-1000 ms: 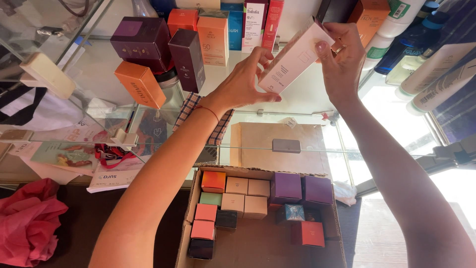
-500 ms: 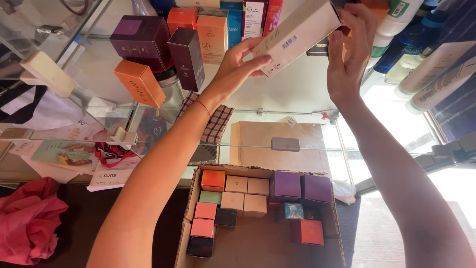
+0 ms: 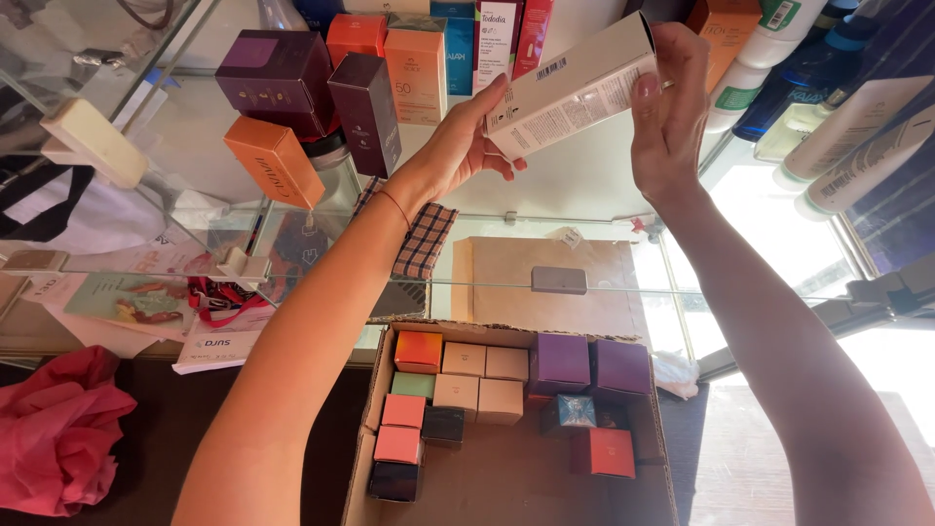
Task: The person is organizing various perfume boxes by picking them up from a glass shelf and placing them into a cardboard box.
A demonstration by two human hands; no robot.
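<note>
A glass display case fills the view, its upper glass shelf lit from behind and showing nearly white; a lower glass pane crosses the middle, edged in a thin pale line; slanted glass sides with metal framing rise at the upper left; strong daylight pours in at the right through a window, washing out the lower right corner; a dark brown surface lies below at the left, in shadow.

A glass shelf is carrying purple boxes and orange boxes; a cardboard box is sitting below it.
</note>
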